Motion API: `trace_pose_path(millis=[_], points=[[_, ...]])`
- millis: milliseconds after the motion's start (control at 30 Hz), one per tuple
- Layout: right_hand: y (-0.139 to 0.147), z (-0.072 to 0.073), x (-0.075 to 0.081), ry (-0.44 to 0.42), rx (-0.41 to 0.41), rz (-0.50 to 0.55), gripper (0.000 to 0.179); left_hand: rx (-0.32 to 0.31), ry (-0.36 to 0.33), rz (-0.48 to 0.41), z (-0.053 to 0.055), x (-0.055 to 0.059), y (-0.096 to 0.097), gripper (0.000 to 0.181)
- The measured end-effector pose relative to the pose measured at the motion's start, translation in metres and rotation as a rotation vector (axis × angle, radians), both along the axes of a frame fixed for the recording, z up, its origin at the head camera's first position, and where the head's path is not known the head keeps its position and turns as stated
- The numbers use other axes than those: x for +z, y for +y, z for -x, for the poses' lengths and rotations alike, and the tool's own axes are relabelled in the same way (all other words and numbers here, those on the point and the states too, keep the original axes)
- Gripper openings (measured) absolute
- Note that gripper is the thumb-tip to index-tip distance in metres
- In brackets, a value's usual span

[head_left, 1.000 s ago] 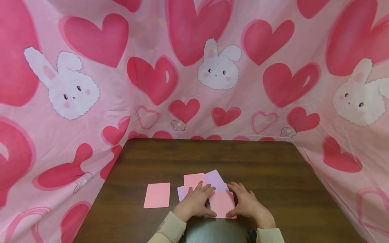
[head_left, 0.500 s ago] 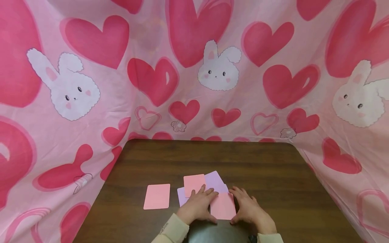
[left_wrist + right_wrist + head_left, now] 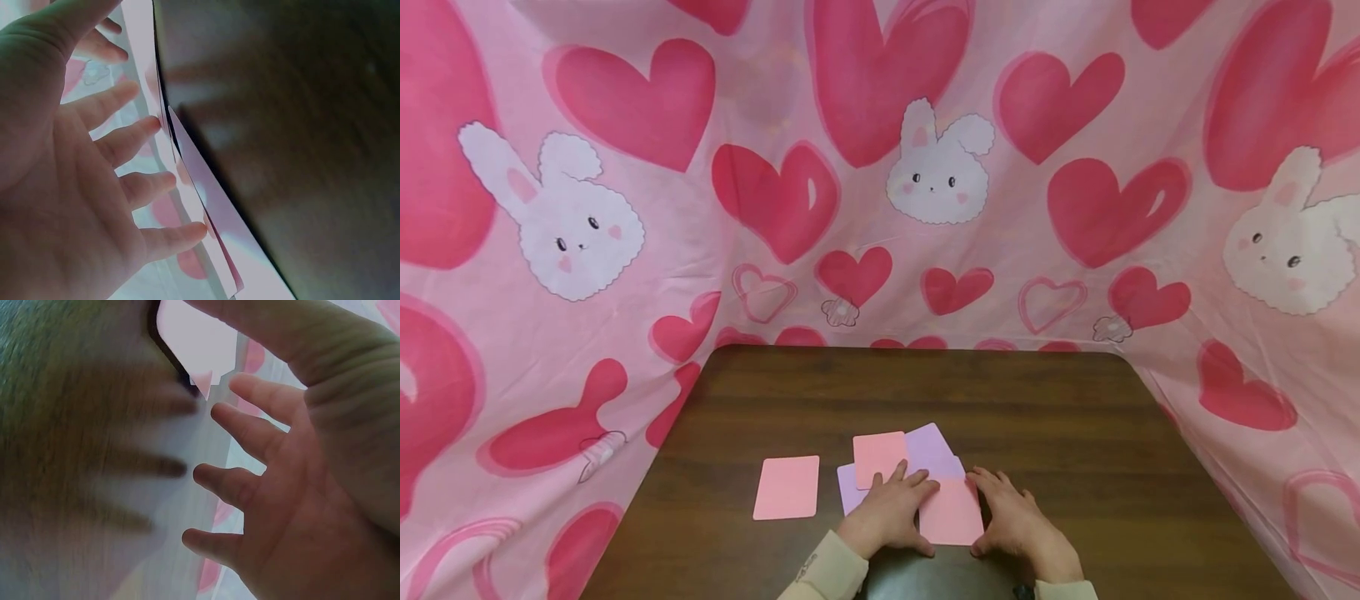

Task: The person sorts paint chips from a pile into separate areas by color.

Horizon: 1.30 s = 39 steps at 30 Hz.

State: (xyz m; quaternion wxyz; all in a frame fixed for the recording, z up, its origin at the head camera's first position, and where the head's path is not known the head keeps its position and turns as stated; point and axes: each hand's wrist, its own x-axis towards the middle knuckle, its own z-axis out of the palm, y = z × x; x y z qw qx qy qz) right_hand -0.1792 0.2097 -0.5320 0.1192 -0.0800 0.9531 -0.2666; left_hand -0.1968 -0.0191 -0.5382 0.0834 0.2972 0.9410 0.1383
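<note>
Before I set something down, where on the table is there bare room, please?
Bare: the table between the overlapping cards and the patterned cloth; right of the right hand; left of the lone pink card. Crowded: the near middle, where the left hand and right hand flank the front pink card.

The left hand (image 3: pixel 889 510) partly hides the left purple card (image 3: pixel 850 485); the far pink card (image 3: pixel 878 457) partly covers the far purple card (image 3: pixel 931 450). The head view's near edge cuts off both sleeves (image 3: pixel 831 570) and a grey shape (image 3: pixel 936 577); a dark thing (image 3: pixel 1022 592) beside it is too small to tell.
</note>
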Motion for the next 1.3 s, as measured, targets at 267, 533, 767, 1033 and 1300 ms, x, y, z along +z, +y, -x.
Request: trace_pose_path(millis=[267,533,767,1033,1300], points=[[-0.001,-0.001,-0.001,0.034,0.027,0.026,0.087,0.018,0.005,-0.005,0.000,-0.002,0.002,0.081],[-0.002,-0.003,0.001,0.083,0.057,0.028,0.084,0.018,0.012,0.010,0.001,-0.004,0.003,0.082],[0.000,-0.005,0.003,0.085,0.049,0.042,0.084,-0.004,0.044,0.024,0.003,-0.002,0.002,0.088],[-0.005,-0.001,0.008,0.103,0.057,0.050,0.087,-0.005,0.081,0.024,0.007,0.004,-0.004,0.085],[-0.021,0.013,0.024,0.187,0.108,0.040,0.088,0.027,0.078,-0.002,0.020,0.027,-0.023,0.088]])
